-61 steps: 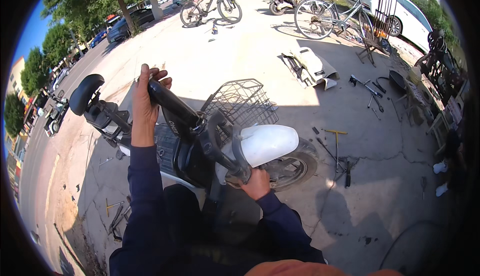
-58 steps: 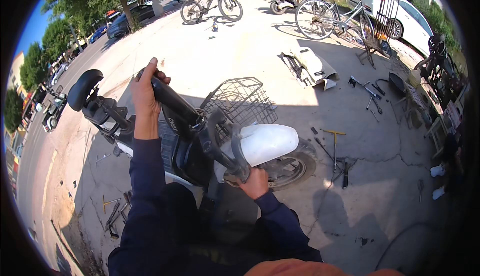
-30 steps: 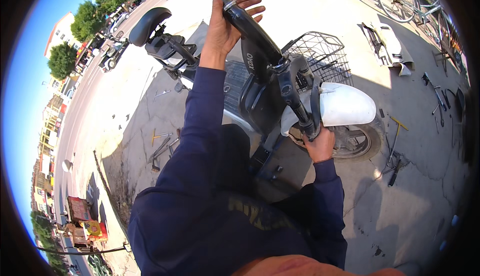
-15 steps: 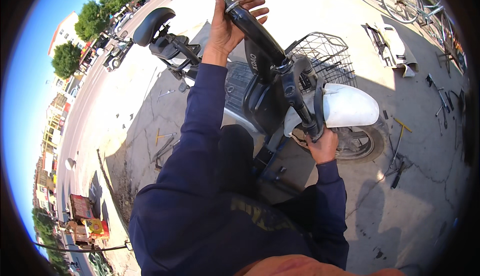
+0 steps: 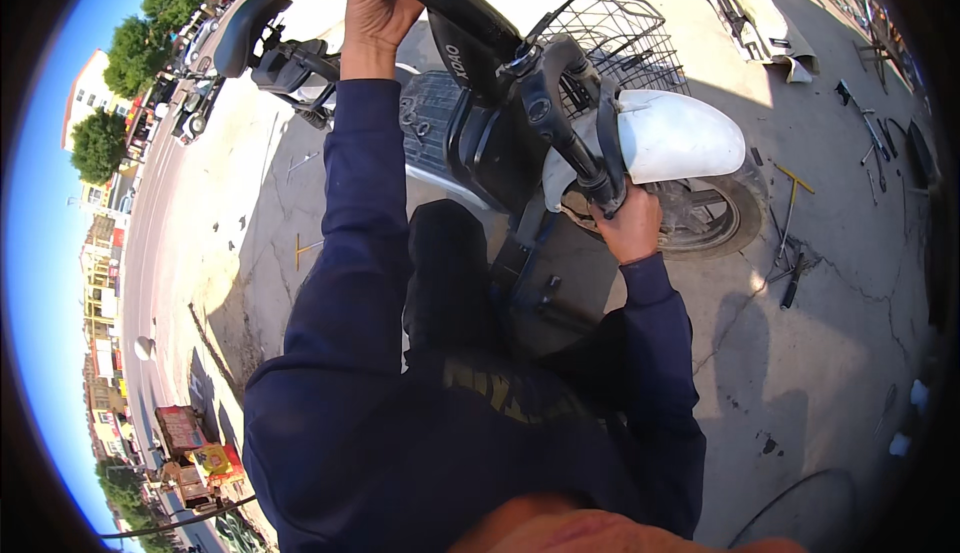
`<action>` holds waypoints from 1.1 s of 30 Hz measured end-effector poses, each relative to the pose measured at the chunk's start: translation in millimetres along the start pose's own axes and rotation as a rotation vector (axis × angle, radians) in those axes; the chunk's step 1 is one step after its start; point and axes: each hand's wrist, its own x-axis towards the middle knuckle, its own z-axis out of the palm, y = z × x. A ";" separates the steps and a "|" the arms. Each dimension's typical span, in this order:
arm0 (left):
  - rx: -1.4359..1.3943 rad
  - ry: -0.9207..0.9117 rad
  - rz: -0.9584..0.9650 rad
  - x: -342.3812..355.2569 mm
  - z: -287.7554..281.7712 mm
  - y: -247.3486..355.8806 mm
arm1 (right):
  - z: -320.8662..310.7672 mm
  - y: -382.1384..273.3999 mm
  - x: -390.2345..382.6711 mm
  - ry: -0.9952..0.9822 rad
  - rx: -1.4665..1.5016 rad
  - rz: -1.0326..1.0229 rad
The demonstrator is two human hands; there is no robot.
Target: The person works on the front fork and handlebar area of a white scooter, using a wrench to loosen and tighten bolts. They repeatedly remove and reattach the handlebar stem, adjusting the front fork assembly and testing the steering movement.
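An electric scooter stands before me with its bare black steering column leaning up to the left. My left hand is behind the column's upper end, palm against it; the thumb and fingertips stick out apart on either side, partly cut off by the picture's top edge. Low at the front wheel, my right hand is closed around the lower end of the black front fork; some of its fingers are hidden. A white front mudguard sits above the wheel, beside the fork.
A black wire basket is behind the fork. On the right lie a yellow-handled T-shaped tool, a black-handled tool and white body panels. The scooter's seat is at upper left, near the road.
The view has shifted, so the scooter and both hands sit higher and further left. My left hand stays at the column and my right hand at the fork.
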 end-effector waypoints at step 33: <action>0.036 0.286 0.112 -8.4 48.1 2.4 | -2.4 -5.8 2.9 0.029 0.031 0.006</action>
